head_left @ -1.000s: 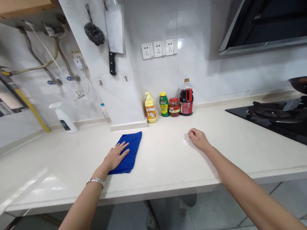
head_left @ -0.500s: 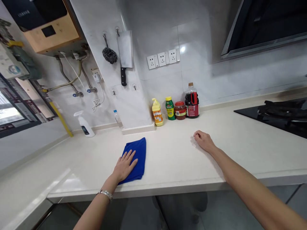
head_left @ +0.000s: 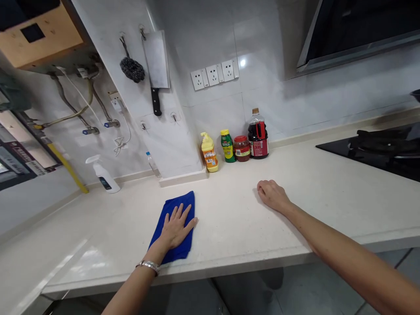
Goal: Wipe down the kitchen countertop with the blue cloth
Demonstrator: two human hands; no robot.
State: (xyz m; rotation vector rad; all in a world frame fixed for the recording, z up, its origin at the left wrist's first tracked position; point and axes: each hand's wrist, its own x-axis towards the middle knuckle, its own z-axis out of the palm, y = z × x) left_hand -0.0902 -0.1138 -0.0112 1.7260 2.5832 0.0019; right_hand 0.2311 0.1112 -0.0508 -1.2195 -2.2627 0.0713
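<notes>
A folded blue cloth (head_left: 164, 223) lies on the white countertop (head_left: 226, 210), close to its front edge. My left hand (head_left: 175, 227) rests flat on the cloth with fingers spread, its thumb reaching past the cloth's right edge. Farther right, my right hand (head_left: 271, 194) is closed in a loose fist resting on the bare counter, and nothing shows in it. Behind it stand a red-labelled bottle of dark liquid (head_left: 258, 138), a red-lidded jar (head_left: 242, 149), a green bottle with a yellow cap (head_left: 227, 148) and a yellow pump bottle (head_left: 209, 154).
A white spray bottle (head_left: 106, 177) and a clear bottle with a blue cap (head_left: 153, 165) stand near the left wall. A cleaver (head_left: 157, 65) and a steel scourer (head_left: 132, 70) hang on the pillar. The black gas stove (head_left: 377, 148) is at the right.
The view has shifted slightly. My left hand has slid rightward over the cloth, bringing the thumb beyond its edge. My right hand stays on the counter, its fingers curled more tightly.
</notes>
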